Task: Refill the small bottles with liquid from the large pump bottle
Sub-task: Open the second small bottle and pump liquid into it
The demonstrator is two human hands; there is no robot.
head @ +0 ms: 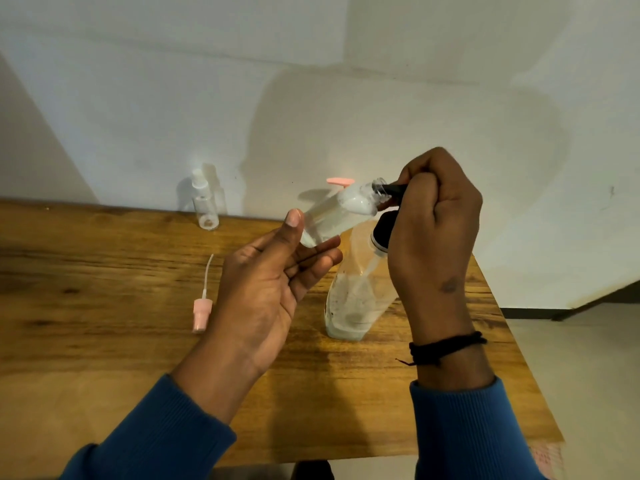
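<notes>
Clear small bottle (337,211) gripped by left hand (277,271); right hand (434,216) grips pump (384,233).

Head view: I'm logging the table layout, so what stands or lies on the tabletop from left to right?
Small capped bottle by the wall → pink spray cap lying with its tube → large pump bottle.

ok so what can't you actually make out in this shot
All in the head view:
- Pump head of the large pump bottle: mostly covered by the right hand.
- Whether liquid is flowing into the small bottle held by the left hand: mouth too small, partly hidden by fingers.
- Pink object behind that bottle: mostly hidden.
- Fill level of the far bottle: too small.
</notes>
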